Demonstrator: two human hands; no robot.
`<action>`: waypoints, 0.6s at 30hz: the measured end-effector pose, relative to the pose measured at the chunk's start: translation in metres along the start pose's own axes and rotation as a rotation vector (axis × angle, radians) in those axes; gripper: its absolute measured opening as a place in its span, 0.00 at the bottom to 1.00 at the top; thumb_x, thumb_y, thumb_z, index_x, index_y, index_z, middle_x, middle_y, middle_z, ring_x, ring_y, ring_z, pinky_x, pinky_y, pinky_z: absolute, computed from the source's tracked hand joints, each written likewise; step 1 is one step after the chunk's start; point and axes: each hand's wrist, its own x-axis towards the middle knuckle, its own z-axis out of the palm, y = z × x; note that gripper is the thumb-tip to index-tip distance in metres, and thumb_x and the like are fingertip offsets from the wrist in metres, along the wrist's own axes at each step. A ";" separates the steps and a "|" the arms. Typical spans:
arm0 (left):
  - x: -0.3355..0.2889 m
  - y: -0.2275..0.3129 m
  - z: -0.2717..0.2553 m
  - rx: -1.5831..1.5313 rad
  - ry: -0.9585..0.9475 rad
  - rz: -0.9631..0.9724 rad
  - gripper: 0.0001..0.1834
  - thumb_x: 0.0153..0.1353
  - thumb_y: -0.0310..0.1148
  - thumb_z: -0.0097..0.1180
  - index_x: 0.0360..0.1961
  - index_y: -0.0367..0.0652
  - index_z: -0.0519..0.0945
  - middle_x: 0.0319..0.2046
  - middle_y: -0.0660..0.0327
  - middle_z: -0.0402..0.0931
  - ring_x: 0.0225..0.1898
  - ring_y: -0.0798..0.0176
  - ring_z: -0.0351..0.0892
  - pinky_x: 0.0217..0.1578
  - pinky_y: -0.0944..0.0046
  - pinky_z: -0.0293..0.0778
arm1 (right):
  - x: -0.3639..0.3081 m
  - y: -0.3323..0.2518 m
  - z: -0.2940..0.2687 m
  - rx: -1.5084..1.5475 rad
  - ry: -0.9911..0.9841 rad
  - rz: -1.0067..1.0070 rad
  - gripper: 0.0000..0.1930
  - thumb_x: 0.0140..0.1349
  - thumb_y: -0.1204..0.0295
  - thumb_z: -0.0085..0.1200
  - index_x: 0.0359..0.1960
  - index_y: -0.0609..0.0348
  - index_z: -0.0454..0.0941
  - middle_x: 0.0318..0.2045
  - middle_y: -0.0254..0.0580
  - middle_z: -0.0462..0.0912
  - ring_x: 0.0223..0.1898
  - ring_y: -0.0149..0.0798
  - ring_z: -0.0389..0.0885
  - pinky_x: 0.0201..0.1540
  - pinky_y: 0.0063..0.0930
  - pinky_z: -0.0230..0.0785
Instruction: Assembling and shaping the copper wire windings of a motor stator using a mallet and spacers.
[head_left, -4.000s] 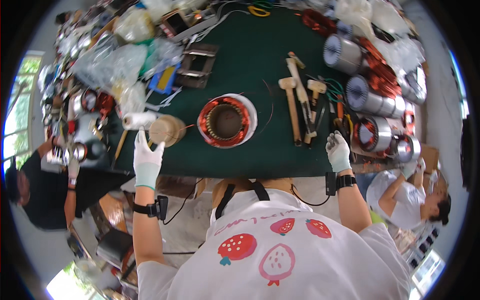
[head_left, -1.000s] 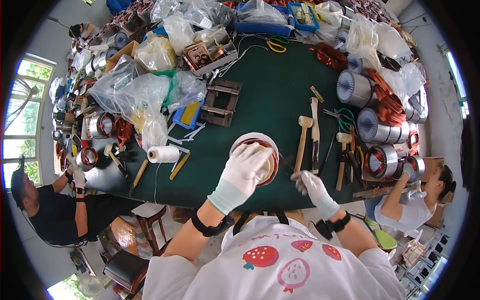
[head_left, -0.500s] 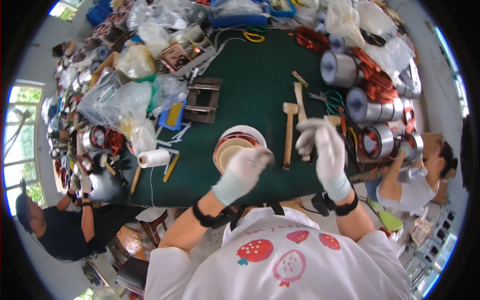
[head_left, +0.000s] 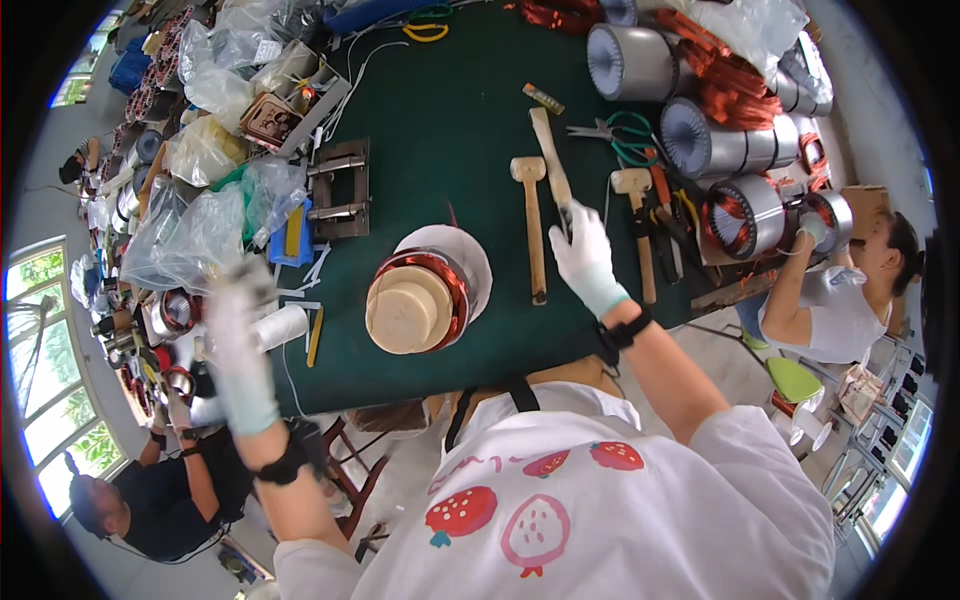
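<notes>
Your right hand point(head_left: 587, 262) covers the lower end of the pale wooden handle point(head_left: 550, 155), toward the right side of the green worktop point(head_left: 440, 130); whether its fingers are clamped on it cannot be told. Your left hand point(head_left: 240, 345), blurred near the worktop's left edge beside the white thread spool point(head_left: 283, 326), likewise hides its finger state. The copper-wound stator point(head_left: 472, 270) sits near the worktop's front edge, left of centre, with the stepped cream block point(head_left: 405, 312) over its opening. Off-centre pressure on the block could tip it and scuff the windings; a leftward sweep of the handle could strike the neighbouring mallet point(head_left: 534, 215); a careless left cuff could snag the thread trailing toward the front edge.
</notes>
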 end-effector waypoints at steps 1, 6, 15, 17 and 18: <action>0.014 -0.063 0.010 0.095 -0.217 0.051 0.21 0.73 0.38 0.43 0.62 0.40 0.75 0.52 0.54 0.80 0.48 0.62 0.78 0.52 0.62 0.73 | 0.008 -0.003 0.009 -0.059 0.008 0.035 0.28 0.61 0.66 0.61 0.63 0.56 0.69 0.51 0.52 0.77 0.50 0.55 0.78 0.54 0.47 0.73; 0.023 -0.066 0.117 -0.627 -0.609 -0.108 0.25 0.79 0.41 0.38 0.68 0.35 0.68 0.62 0.49 0.74 0.67 0.56 0.69 0.68 0.61 0.63 | 0.041 0.035 0.033 -0.292 -0.108 0.152 0.36 0.57 0.61 0.65 0.67 0.51 0.66 0.52 0.49 0.76 0.50 0.53 0.79 0.53 0.46 0.76; -0.035 -0.010 0.118 0.450 -0.282 0.608 0.17 0.51 0.31 0.64 0.44 0.43 0.84 0.54 0.52 0.78 0.59 0.42 0.72 0.63 0.47 0.65 | -0.009 -0.031 -0.012 0.921 -0.429 0.504 0.32 0.62 0.74 0.58 0.68 0.56 0.62 0.39 0.41 0.77 0.28 0.30 0.79 0.30 0.26 0.75; -0.052 -0.026 0.128 0.324 -0.144 0.545 0.18 0.47 0.29 0.66 0.43 0.42 0.83 0.49 0.52 0.78 0.52 0.45 0.75 0.56 0.50 0.70 | -0.047 -0.055 -0.027 0.905 -0.683 0.554 0.35 0.62 0.76 0.56 0.71 0.50 0.59 0.39 0.39 0.77 0.23 0.28 0.77 0.27 0.24 0.73; -0.050 -0.031 0.134 0.340 -0.096 0.579 0.19 0.45 0.29 0.68 0.42 0.43 0.83 0.48 0.53 0.78 0.50 0.45 0.76 0.52 0.49 0.72 | -0.054 -0.061 -0.027 0.824 -0.824 0.553 0.37 0.62 0.76 0.56 0.73 0.48 0.57 0.39 0.40 0.78 0.23 0.28 0.77 0.27 0.24 0.73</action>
